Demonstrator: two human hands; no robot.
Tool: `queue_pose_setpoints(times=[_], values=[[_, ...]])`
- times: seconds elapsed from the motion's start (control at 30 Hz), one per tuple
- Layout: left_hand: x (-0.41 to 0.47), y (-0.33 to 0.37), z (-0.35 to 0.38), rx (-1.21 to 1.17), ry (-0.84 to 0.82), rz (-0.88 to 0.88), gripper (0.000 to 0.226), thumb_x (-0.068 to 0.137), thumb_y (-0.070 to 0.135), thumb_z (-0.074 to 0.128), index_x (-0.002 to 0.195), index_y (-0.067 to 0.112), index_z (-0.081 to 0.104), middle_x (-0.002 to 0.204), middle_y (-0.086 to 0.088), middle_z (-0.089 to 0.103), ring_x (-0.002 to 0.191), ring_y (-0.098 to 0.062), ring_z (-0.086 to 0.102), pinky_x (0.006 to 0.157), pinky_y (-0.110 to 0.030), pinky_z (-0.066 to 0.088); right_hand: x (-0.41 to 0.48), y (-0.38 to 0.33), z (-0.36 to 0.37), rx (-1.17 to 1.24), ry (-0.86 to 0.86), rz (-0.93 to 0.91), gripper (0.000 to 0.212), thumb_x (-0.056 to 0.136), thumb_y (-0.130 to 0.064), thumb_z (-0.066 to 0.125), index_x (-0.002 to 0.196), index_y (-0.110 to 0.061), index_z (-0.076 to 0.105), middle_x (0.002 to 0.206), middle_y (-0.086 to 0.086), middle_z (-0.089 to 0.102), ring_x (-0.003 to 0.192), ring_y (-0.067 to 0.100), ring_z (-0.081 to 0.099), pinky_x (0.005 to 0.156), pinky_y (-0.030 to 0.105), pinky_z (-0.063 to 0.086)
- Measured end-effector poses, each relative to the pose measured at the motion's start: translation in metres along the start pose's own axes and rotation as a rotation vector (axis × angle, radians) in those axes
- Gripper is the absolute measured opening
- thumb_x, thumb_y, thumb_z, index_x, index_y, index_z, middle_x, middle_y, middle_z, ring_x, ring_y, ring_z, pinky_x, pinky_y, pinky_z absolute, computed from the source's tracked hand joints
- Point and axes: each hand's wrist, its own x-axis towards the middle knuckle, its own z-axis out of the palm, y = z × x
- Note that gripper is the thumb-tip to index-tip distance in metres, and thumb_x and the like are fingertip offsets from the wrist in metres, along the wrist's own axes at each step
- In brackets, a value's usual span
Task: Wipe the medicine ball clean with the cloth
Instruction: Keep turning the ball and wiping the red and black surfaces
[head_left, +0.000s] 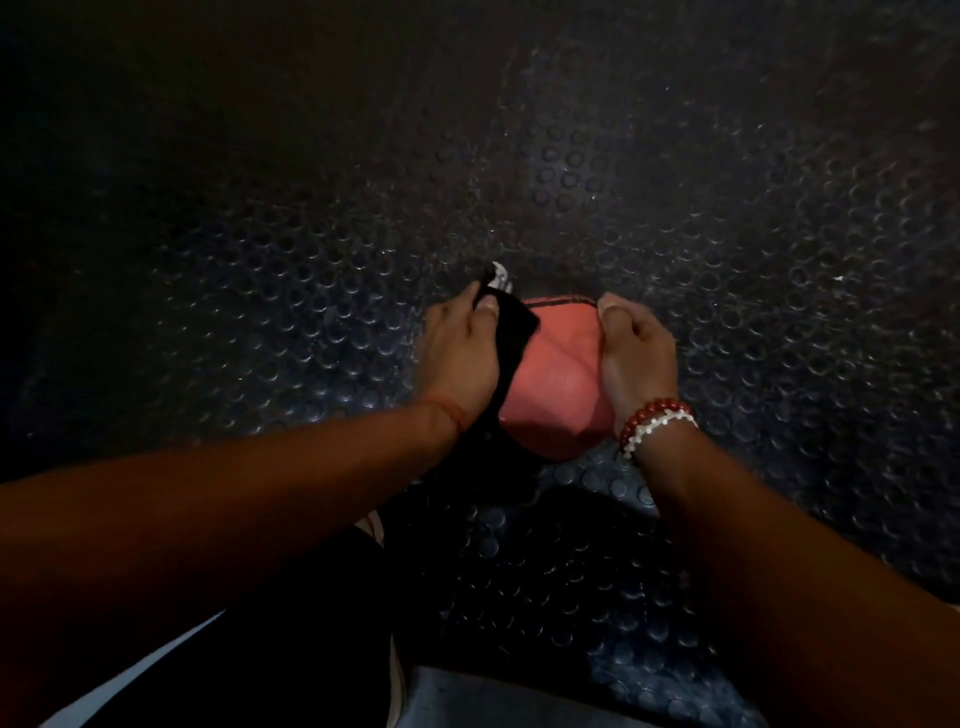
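The ball (556, 374) sits on the studded floor (727, 260), near centre; the right hand (639, 358) curls round its right side, thumb on top, probably to stop it rolling; the left hand (462, 353) pinches the black cloth (514, 338) against its left side, placed for rubbing; no writing is legible in this dim light.
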Motion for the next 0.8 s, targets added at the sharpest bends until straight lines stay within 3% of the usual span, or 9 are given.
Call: queue_pose_setpoints(times=[0.1,0.2,0.3,0.4,0.47,0.53,0.63,0.7,0.8], values=[[-0.02,0.003,-0.001,0.252,0.007,0.406,0.059,0.091,0.051,0.036,0.143,0.026,0.049,0.146,-0.006,0.046,0.134,-0.025,0.04,0.114,-0.031,0.024,-0.003,0.0,0.002,0.002,-0.002,-0.013,0.046,0.081,-0.048,0.05,0.112,-0.02,0.069,0.12,0.001,0.065,0.112,0.013,0.058,0.104,0.034,0.043],[0.0,0.019,-0.005,0.493,-0.125,0.699,0.055,0.092,0.052,0.036,0.139,0.029,0.054,0.142,-0.003,0.052,0.131,-0.024,0.044,0.11,-0.03,0.027,-0.007,0.003,0.002,0.001,0.005,-0.042,0.058,0.073,-0.054,0.045,0.111,-0.019,0.07,0.114,0.003,0.068,0.108,0.014,0.061,0.102,0.037,0.046],[0.027,0.038,-0.005,0.492,-0.268,0.583,0.042,0.096,0.046,0.047,0.134,0.032,0.058,0.134,0.001,0.057,0.125,-0.019,0.05,0.104,-0.025,0.032,-0.008,0.003,0.004,0.043,-0.016,-0.054,0.053,0.076,-0.048,0.047,0.111,-0.015,0.071,0.109,0.003,0.07,0.103,0.013,0.064,0.1,0.037,0.049],[0.05,0.047,-0.006,0.33,-0.353,0.182,0.035,0.1,0.034,0.049,0.127,0.02,0.065,0.134,-0.008,0.06,0.123,-0.024,0.054,0.096,-0.024,0.038,-0.011,0.004,0.003,-0.007,-0.01,-0.031,0.052,0.079,-0.051,0.05,0.118,-0.021,0.067,0.121,0.006,0.063,0.112,0.011,0.058,0.107,0.031,0.041],[0.052,0.041,-0.009,0.171,-0.324,-0.083,0.036,0.1,0.034,0.048,0.124,0.013,0.066,0.131,-0.014,0.062,0.119,-0.027,0.057,0.092,-0.026,0.041,-0.015,0.007,0.001,-0.029,-0.009,-0.029,0.04,0.088,-0.044,0.054,0.12,-0.024,0.066,0.125,0.005,0.06,0.111,0.008,0.053,0.104,0.023,0.037],[0.044,0.033,-0.011,0.076,-0.255,-0.182,0.038,0.1,0.036,0.047,0.123,0.011,0.066,0.13,-0.016,0.062,0.118,-0.029,0.058,0.098,-0.029,0.044,-0.014,0.01,-0.001,-0.054,-0.005,-0.021,0.032,0.092,-0.038,0.055,0.121,-0.027,0.065,0.124,0.001,0.057,0.108,0.004,0.049,0.099,0.018,0.033],[0.026,0.02,-0.01,0.064,-0.182,-0.125,0.04,0.104,0.03,0.038,0.131,0.01,0.06,0.137,-0.016,0.056,0.126,-0.029,0.051,0.109,-0.033,0.037,-0.011,0.009,-0.001,-0.082,-0.024,-0.031,0.031,0.092,-0.038,0.055,0.119,-0.028,0.066,0.125,0.0,0.056,0.106,0.003,0.048,0.096,0.017,0.032],[0.011,0.012,-0.011,0.077,-0.09,-0.025,0.041,0.103,0.035,0.036,0.137,0.021,0.056,0.14,-0.011,0.053,0.13,-0.025,0.046,0.113,-0.031,0.031,-0.009,0.009,-0.001,-0.089,-0.023,-0.044,0.032,0.092,-0.038,0.055,0.12,-0.027,0.066,0.125,0.002,0.058,0.107,0.004,0.05,0.095,0.016,0.033],[-0.005,0.015,-0.009,0.273,-0.101,0.249,0.046,0.097,0.049,0.039,0.14,0.037,0.05,0.141,0.001,0.048,0.131,-0.023,0.042,0.115,-0.033,0.027,-0.013,0.009,0.0,-0.101,-0.034,-0.052,0.039,0.089,-0.045,0.053,0.122,-0.027,0.065,0.123,0.0,0.057,0.108,0.003,0.051,0.097,0.017,0.035]])
